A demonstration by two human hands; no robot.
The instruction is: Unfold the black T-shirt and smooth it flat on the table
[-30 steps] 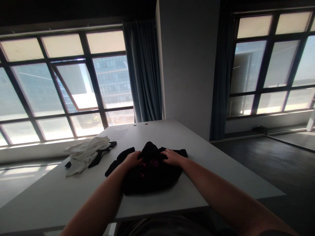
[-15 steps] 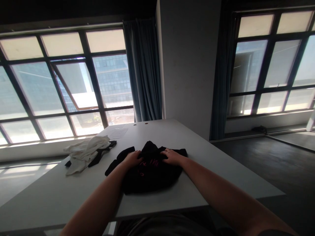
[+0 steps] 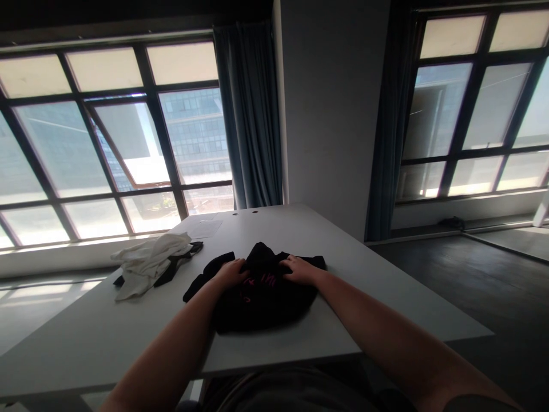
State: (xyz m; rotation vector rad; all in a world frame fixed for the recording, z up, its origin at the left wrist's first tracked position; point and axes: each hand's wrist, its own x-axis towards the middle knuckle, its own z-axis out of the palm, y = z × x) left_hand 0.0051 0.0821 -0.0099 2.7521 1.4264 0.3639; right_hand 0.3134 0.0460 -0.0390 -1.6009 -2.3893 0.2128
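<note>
A black garment (image 3: pixel 266 313) lies crumpled on the white surface (image 3: pixel 128 337), longest side to side, its body spread between and below two equally near hands. Left hand (image 3: pixel 231 273) and right hand (image 3: pixel 299 269) touch its upper part, fingers half-curled, grip unclear; pink lettering is illegible.

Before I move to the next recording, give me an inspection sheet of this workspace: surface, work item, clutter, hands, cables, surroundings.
Surface: white table, pale top.
Work item: black garment with pink markings, bunched on the table.
Clutter: white cloth heaped with dark cloth, left of the garment; pale sheet beyond.
Hands: left hand and right hand both touch the garment; whether either grips it cannot be told.
Cables: nothing seen for certain.
Surroundings: pillar, blue curtain, tilted-open window pane.
</note>
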